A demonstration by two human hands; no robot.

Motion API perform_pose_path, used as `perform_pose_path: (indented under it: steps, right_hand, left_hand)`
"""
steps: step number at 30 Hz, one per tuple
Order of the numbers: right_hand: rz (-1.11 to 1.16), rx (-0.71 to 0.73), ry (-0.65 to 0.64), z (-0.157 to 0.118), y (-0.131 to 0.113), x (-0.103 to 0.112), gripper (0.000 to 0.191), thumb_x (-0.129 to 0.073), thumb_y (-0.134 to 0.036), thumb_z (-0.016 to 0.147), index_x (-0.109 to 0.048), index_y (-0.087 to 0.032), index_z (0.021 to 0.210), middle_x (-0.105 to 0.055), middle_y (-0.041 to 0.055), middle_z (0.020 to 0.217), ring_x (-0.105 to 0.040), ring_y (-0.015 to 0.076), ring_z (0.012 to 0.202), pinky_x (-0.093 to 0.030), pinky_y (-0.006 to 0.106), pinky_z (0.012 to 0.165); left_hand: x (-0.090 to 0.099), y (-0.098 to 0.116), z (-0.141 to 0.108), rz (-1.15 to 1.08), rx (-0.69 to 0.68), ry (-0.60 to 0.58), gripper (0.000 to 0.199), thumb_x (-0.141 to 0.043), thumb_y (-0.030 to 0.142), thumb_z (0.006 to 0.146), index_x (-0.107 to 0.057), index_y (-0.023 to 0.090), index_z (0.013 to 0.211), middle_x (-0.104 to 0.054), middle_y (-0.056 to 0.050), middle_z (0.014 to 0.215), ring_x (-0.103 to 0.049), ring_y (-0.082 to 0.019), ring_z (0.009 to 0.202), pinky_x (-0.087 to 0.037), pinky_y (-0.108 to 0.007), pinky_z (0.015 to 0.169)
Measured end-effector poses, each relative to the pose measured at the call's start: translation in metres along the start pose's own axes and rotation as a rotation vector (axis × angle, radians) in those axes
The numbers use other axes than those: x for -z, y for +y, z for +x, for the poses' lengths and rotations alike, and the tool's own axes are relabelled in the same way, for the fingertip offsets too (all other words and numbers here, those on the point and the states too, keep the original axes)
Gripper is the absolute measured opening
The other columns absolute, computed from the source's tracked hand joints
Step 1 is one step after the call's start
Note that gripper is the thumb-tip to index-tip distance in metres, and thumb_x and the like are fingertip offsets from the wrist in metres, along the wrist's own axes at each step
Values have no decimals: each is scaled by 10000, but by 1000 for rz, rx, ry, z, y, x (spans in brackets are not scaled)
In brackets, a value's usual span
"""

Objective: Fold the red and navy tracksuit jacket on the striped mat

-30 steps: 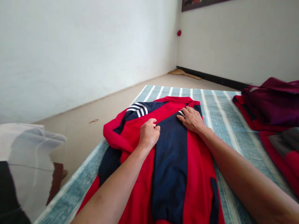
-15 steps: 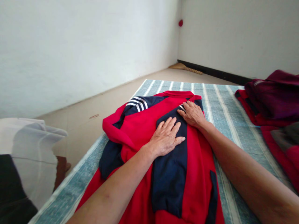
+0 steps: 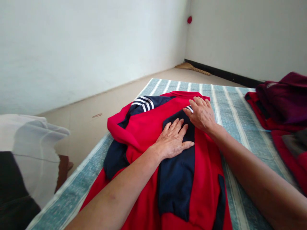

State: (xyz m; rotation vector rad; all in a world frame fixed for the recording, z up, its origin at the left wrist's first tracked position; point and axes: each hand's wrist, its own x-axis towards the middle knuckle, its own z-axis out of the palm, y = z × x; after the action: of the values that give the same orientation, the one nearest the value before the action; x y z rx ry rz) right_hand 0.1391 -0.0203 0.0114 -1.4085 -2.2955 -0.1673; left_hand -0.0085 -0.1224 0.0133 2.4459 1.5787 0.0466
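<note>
To my right, folded maroon and red clothes (image 3: 280,102) lie piled on the blue-striped mat (image 3: 236,108). Beyond it, a straw broom (image 3: 192,68) rests on the floor (image 3: 96,127) by the black skirting (image 3: 223,74), below a small red knob (image 3: 189,19) on the wall. A sheer white cloth (image 3: 31,153) sits at my left.

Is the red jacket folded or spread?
The jacket is partly folded: its navy sleeve lies turned in, under the left hand.

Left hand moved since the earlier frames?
Yes: the left hand has shifted rightward, away from the white shoulder stripes of the red-and-navy jacket, and now lies flat.
</note>
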Motion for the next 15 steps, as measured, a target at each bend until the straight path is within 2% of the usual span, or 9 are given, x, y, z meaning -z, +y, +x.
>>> perform_pose_path:
  steps: [4, 7, 11, 15]
  right_hand:
    - [93, 87, -124, -1, -11, -5, 495, -322, -481, 951, -519, -129, 1237, -492, 169, 1298, -451, 301, 1189, -371, 419, 965]
    - [104, 90, -201, -3, -10, -18, 519, -321, -512, 944, -518, -138, 1245, -489, 167, 1299, -451, 307, 1185, -376, 428, 962]
    - [140, 105, -190, -1, -4, -24, 512, -323, -491, 949, -503, -135, 1270, -483, 167, 1304, -448, 290, 1191, -375, 415, 972]
    - [181, 105, -163, -6, -10, -9, 456, -337, -449, 953, -547, -131, 1202, -544, 158, 1201, -511, 264, 1097, -407, 390, 939]
  left_hand:
    - [0, 0, 1, 24, -22, 16, 752, -286, 630, 898, -185, 159, 1476, -106, -136, 1562, -44, -277, 1434, -93, -472, 1138]
    - [1, 2, 1, 32, -18, -4, 752, -270, 621, 906, -156, 151, 1481, -77, -147, 1563, -48, -284, 1434, -101, -471, 1136]
    - [2, 2, 1, 24, -17, -8, 745, -252, 619, 909, -171, 146, 1478, -76, -151, 1562, -43, -282, 1435, -89, -471, 1137]
    - [1, 1, 2, -2, -21, 7, 748, -278, 623, 901, -198, 145, 1471, -112, -155, 1557, -59, -286, 1433, -101, -482, 1134]
